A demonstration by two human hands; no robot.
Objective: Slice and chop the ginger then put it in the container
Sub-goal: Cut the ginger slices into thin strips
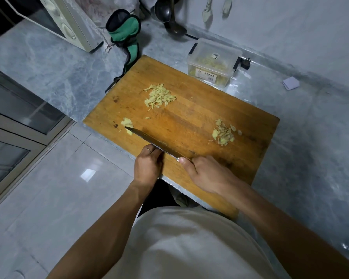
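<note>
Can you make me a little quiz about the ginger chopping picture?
1. How many ginger heaps lie on the cutting board?
2. True or false: the plastic container already holds ginger.
3. Which hand grips the knife handle?

Key: 1. Three: shreds, slices, and a small chunk by the blade tip. 2. True. 3. The right hand; the left hand rests against the blade.

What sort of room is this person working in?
Most likely a home kitchen. A wooden cutting board with cut ginger lies on a grey marble-look counter, a small oven or microwave stands at the back, and ladles hang on the wall.
</note>
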